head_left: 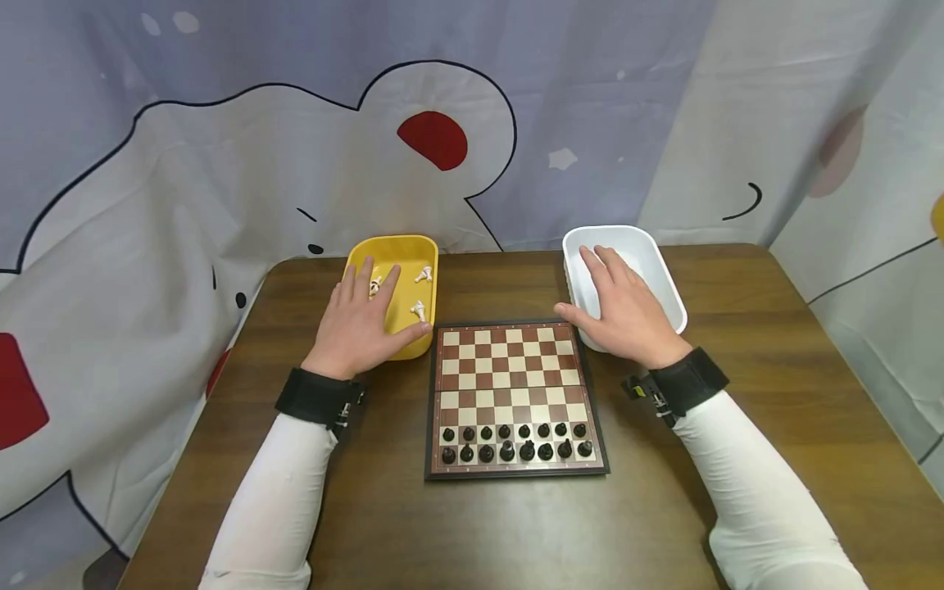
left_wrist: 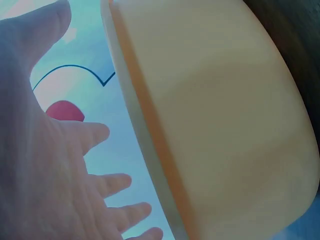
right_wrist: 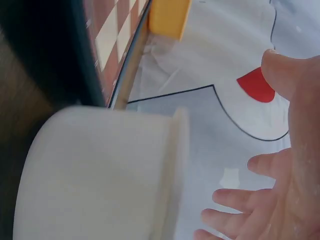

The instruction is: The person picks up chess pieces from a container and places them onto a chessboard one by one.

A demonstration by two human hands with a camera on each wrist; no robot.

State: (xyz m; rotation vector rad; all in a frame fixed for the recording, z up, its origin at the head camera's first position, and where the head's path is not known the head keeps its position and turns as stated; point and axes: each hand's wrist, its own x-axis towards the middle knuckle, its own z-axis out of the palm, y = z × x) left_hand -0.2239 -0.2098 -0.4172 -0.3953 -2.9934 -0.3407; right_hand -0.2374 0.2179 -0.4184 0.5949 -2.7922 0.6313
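Note:
My left hand (head_left: 359, 319), fingers spread, is over the yellow tray (head_left: 401, 243) and hides part of it. White chess pieces (head_left: 419, 310) lie in that tray, one of them partly covered by my fingers. In the left wrist view the tray's side wall (left_wrist: 225, 110) fills the right half, apart from the fingers. On the other side, my right hand (head_left: 623, 311) hovers over the white tray (head_left: 656, 270) with its fingers extended, holding nothing. The right wrist view shows the white tray's wall (right_wrist: 95, 170) below and left of the hand.
Between the trays lies a chessboard (head_left: 509, 360) in a dark frame. Two rows of black chess pieces (head_left: 506, 449) stand along its near edge. The wooden table (head_left: 516, 533) ends at a printed curtain (head_left: 295, 180) behind. Black bands (head_left: 317, 399) are strapped round both wrists.

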